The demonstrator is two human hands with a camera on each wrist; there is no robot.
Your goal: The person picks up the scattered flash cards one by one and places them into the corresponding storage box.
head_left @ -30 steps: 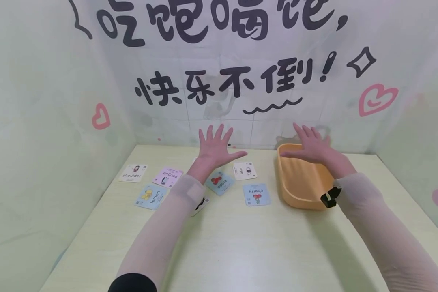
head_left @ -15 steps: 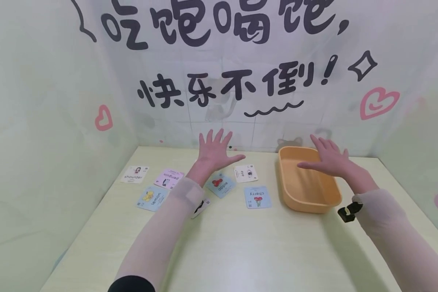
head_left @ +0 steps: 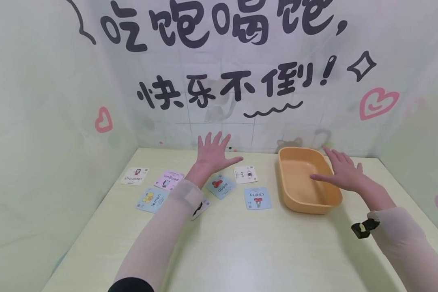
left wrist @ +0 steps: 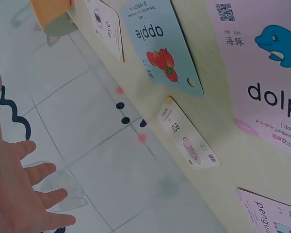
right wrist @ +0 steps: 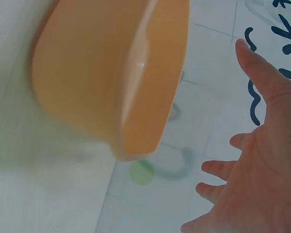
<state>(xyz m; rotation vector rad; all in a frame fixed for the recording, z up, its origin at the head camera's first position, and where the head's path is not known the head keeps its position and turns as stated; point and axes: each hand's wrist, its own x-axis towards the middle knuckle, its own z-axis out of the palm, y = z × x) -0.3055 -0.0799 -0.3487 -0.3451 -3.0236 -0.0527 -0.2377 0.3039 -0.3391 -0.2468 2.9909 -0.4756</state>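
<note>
My left hand (head_left: 213,157) hovers with fingers spread and holds nothing. Beneath and around it lie flat picture cards: an apple card (head_left: 221,186), an eye card (head_left: 246,174), a penguin card (head_left: 168,180) and a lemon card (head_left: 151,199). The left wrist view also shows a dolphin card (left wrist: 262,68) and an ear card (left wrist: 189,136); in the head view my arm and hand hide some cards partly or wholly. My right hand (head_left: 344,172), fingers extended and nothing in it, is raised over the right side of an orange plastic bin (head_left: 306,207).
A cherry card (head_left: 258,198) lies just left of the bin. At the far left is a shoulder card (head_left: 135,176). Cloth with printed writing and hearts hangs behind the pale table (head_left: 248,251) and along both sides.
My right hand has moved right and down, from over the middle of the bin to its right side. The left hand has sunk slightly. The cards stay where they were.
</note>
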